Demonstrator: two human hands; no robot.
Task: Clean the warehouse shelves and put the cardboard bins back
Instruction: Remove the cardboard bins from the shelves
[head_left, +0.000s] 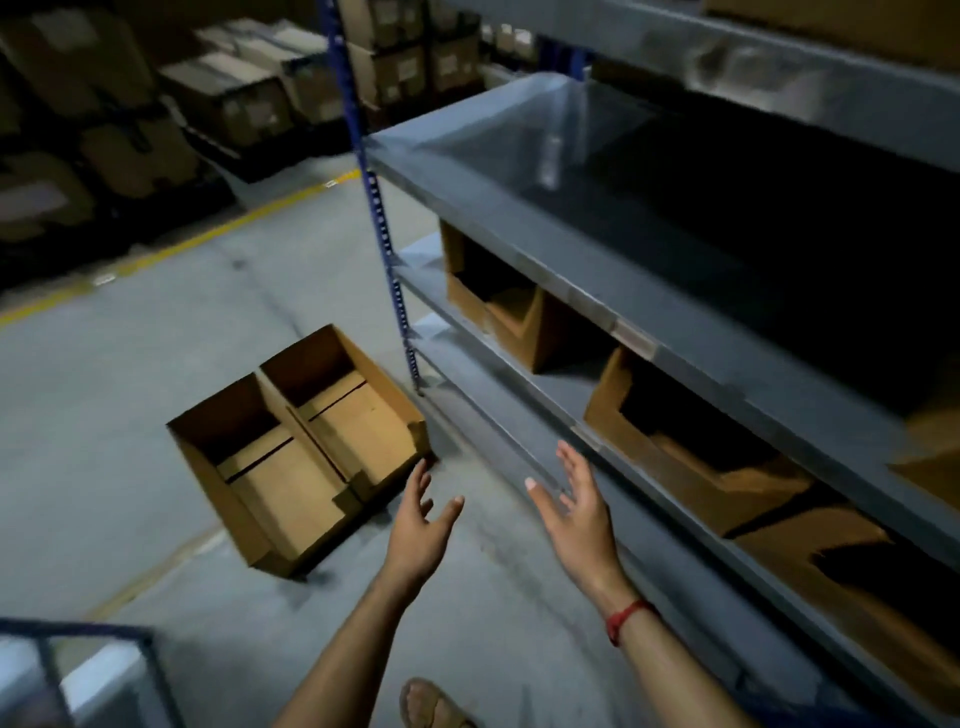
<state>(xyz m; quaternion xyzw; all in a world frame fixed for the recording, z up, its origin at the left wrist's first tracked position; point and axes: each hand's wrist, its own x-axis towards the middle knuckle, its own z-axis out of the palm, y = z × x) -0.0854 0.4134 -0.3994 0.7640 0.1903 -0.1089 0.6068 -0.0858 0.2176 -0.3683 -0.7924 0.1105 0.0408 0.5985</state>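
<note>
Reaching toward the cardboard bins (301, 447) on the floor at centre left, the left hand (421, 525) and right hand (576, 514) are open and empty; best grip opposite side walls, then lift level.

Grey concrete floor (156, 364) takes up the left and centre of the frame, w/ a yellow painted line (171, 252) running diagonally from mid-left up toward centre; light is dim, darker toward the top. Beyond the line, upper left to top centre, brown cartons (234, 98) sit stacked in rows, some w/ pale labels, all blurred. A grey metal shelving rack (571, 244) w/ a blue perforated upright (382, 228) fills the right side, and a blue-framed structure (93, 631) shows in the bottom left corner, too cut off to ID.
</note>
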